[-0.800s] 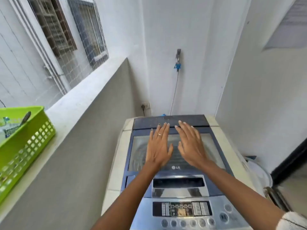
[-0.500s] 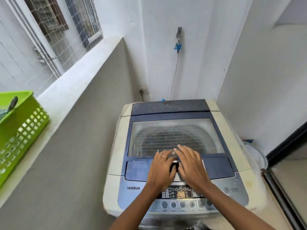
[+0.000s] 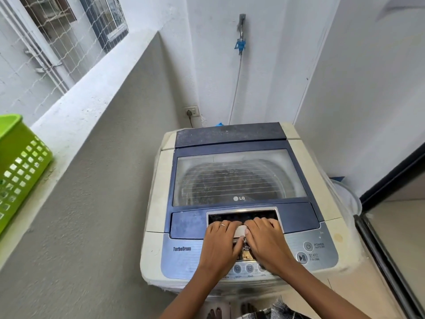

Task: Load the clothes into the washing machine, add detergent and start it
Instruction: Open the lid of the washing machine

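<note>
Top-loading cream and blue washing machine (image 3: 241, 203) standing in the corner of a narrow balcony, its hinged lid with a cloudy clear window (image 3: 239, 176) lying flat and closed. The left hand (image 3: 219, 246) and right hand (image 3: 268, 244) rest side by side at the lid's front edge, fingers curled into the silver-framed recessed handle (image 3: 242, 215), thumbs meeting over its middle. The lid appears rigid and fairly light; the recess is the natural hold, lifted evenly from both sides. The plastic may be dusty and a little slick. A lime-green perforated plastic basket (image 3: 20, 166) sits on the ledge at the left edge.
</note>
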